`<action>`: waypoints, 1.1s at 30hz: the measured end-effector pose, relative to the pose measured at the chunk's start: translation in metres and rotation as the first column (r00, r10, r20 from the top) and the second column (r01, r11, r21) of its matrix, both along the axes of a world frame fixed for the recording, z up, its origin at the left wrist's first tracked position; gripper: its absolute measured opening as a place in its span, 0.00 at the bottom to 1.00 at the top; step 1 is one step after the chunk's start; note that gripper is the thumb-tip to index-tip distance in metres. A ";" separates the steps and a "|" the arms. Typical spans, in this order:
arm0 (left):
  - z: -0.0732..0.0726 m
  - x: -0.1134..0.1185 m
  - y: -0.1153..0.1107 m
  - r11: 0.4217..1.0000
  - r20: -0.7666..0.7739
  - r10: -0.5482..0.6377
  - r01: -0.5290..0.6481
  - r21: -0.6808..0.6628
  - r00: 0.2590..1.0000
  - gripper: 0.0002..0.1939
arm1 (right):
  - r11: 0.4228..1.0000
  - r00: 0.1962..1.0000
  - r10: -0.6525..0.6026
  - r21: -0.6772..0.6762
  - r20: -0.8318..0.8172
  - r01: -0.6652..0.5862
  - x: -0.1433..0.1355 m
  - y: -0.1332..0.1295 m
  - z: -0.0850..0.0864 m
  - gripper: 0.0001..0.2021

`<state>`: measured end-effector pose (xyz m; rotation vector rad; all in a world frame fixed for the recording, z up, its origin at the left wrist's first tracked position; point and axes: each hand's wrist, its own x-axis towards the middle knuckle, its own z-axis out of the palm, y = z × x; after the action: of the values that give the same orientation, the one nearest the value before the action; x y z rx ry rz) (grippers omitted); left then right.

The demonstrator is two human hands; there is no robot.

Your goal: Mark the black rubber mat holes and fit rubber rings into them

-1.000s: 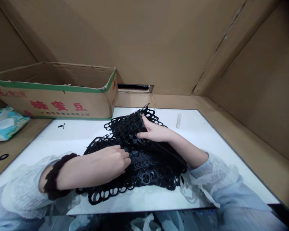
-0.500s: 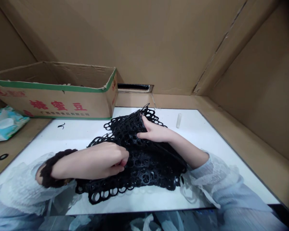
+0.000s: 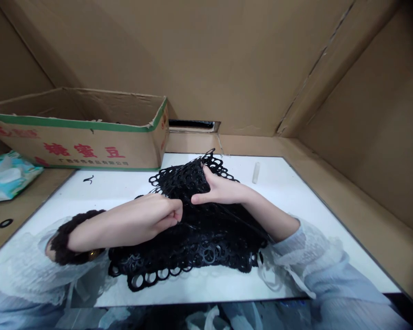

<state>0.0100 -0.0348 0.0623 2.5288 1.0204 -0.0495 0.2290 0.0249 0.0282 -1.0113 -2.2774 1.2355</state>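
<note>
A black openwork lace cloth [image 3: 206, 252], patterned with rings, lies bunched on the white board under both hands. My left hand [image 3: 154, 217] is closed in a fist just above its middle; the fingertips are turned away, so whatever they pinch is hidden. On the far part of the cloth, my right hand [image 3: 222, 187] has its fingers tucked partly behind a raised fold, holding it up. Its thumb points left, apart from the fingers, over the lace.
An open cardboard box [image 3: 134, 146] with green edging stands back left. Beside it is a tissue pack [image 3: 10, 176], with a black ring [image 3: 5, 223] nearer. A clear tube [image 3: 256, 173] and a black scrap [image 3: 88, 179] lie on the white board [image 3: 278, 192]. Cardboard walls surround it.
My left hand has shifted slightly up and away from me over the lace cloth. The right thumb has moved a little left; the right hand otherwise stays in place.
</note>
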 end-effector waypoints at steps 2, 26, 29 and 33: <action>-0.002 -0.001 0.000 1.000 -0.001 -0.006 0.006 0.009 1.000 0.10 | 1.000 1.000 0.000 -0.007 0.004 0.000 0.000 0.000 0.000 0.57; -0.007 0.006 0.005 0.982 -0.041 -0.138 0.131 -0.137 0.990 0.05 | 0.999 0.996 -0.018 -0.032 0.088 0.021 -0.003 -0.005 0.003 0.64; -0.007 0.006 0.005 0.982 -0.042 -0.103 0.095 -0.163 0.994 0.05 | 1.000 0.997 -0.015 -0.025 0.070 0.017 -0.002 -0.005 0.002 0.63; -0.007 0.006 0.007 0.962 -0.013 -0.065 0.059 -0.266 0.998 0.04 | 1.000 0.996 -0.017 -0.010 0.092 0.018 -0.002 -0.005 0.002 0.64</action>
<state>0.0158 -0.0280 0.0550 2.3184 0.8773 -0.2176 0.2268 0.0200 0.0305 -1.1115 -2.3274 1.2196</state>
